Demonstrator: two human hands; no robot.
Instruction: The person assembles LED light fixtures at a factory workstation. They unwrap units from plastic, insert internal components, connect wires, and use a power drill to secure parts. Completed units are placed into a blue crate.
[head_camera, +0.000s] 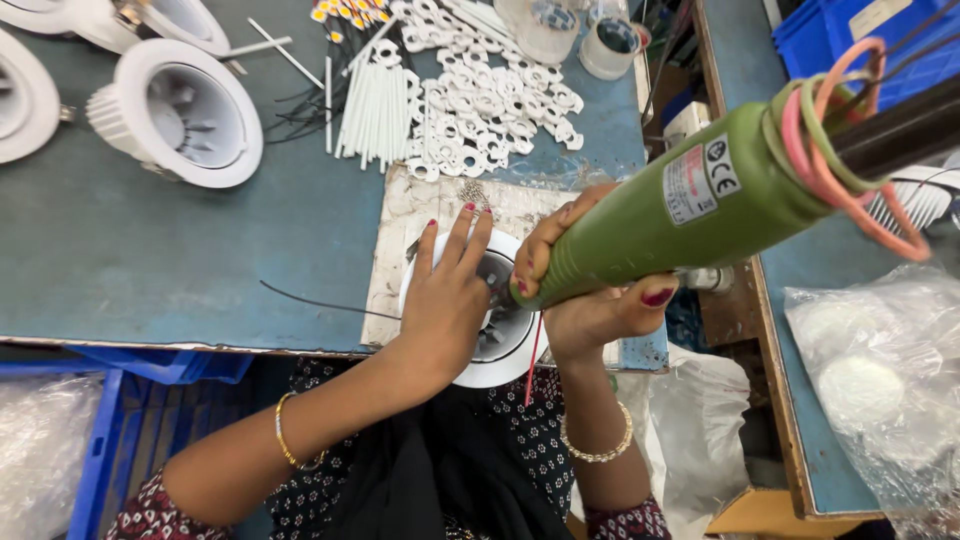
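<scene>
My left hand (445, 300) lies flat, fingers spread open, pressing the white lamp housing (500, 345) at the table's (150, 250) near edge; my right hand (590, 295) is wrapped closed around the green electric screwdriver (690, 205); its long axis slants, tip pointing down-left into the housing.

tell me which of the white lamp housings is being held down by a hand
The white lamp housing at the table's near edge, on the pale mat: the left hand presses on it while the right hand aims a green power tool into it. The other housings lie untouched at far left.
</scene>
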